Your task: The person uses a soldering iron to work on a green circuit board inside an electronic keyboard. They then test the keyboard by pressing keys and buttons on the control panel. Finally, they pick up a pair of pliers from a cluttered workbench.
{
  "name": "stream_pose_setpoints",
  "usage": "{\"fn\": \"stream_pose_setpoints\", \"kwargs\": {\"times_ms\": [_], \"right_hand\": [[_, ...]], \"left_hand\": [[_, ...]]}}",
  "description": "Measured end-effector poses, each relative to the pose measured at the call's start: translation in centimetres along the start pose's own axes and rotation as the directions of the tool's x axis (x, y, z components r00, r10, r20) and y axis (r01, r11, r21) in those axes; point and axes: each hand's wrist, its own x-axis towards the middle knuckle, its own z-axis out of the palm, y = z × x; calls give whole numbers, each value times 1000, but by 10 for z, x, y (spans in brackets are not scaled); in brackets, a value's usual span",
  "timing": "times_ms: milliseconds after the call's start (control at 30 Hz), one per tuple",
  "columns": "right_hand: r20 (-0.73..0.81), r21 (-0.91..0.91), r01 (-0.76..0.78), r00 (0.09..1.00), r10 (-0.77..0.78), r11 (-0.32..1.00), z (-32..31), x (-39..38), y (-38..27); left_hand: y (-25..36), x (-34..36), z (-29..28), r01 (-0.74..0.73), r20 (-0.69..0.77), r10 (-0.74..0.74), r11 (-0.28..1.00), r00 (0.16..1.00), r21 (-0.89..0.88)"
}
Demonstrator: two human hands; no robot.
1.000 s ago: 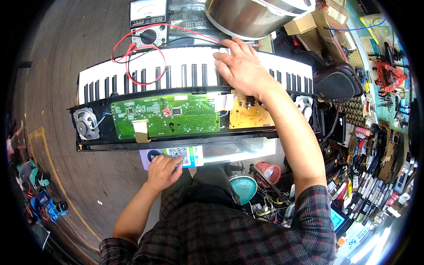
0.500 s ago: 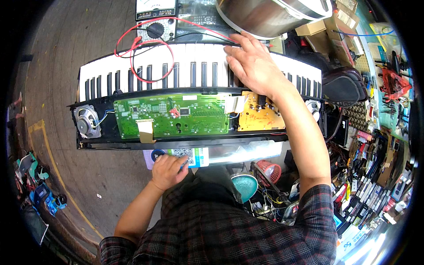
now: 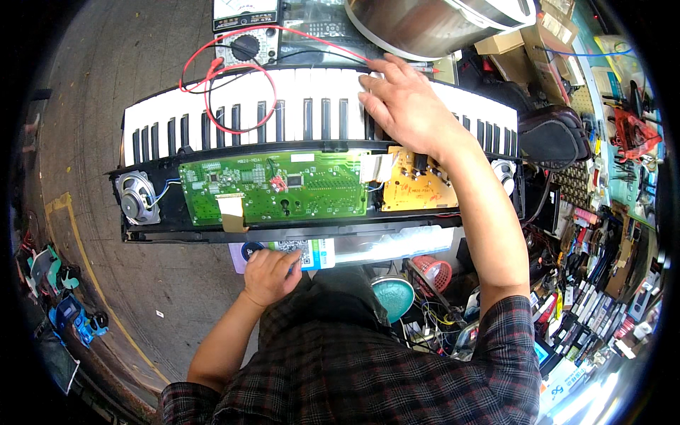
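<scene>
An opened electronic keyboard (image 3: 234, 152) lies across the bench, its white and black keys on the far side and its circuitry bare on the near side. My right hand (image 3: 407, 103) rests over the keys right of the middle, fingers spread, holding nothing visible. Under its forearm is an orange circuit board (image 3: 411, 191), partly covered. A larger green circuit board (image 3: 276, 188) fills the middle. At the near bench edge, my left hand (image 3: 269, 276) touches a printed card (image 3: 320, 253) with loosely bent fingers, the thumb apart. Red and black test leads (image 3: 275, 99) loop over the keys.
Behind the keys stands an analog multimeter (image 3: 246, 48), with a large metal pot (image 3: 425, 25) to its right. Speakers (image 3: 137, 197) sit at both keyboard ends. A black padded seat (image 3: 556, 138) and crowded small goods lie right; a red basket (image 3: 432, 273) stands below.
The keyboard's left part and the multimeter appear slightly farther left in the picture. Both hands keep almost the same places and poses.
</scene>
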Motion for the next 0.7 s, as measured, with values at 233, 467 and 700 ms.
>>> {"fn": "stream_pose_setpoints", "kwargs": {"times_ms": [233, 467, 700], "right_hand": [[-78, 56, 4, 997, 1, 998, 2, 0, -1], [-88, 62, 18, 996, -13, 998, -2, 6, -8], [16, 46, -7, 1000, 6, 999, 6, 10, -10]], "left_hand": [[1, 1, 0, 9, -12, -9, 1000, 1000, -1], [0, -1, 1, 12, -9, -12, 1000, 1000, 5], [1, 1, 1, 11, -21, -11, 1000, 1000, 6]]}}
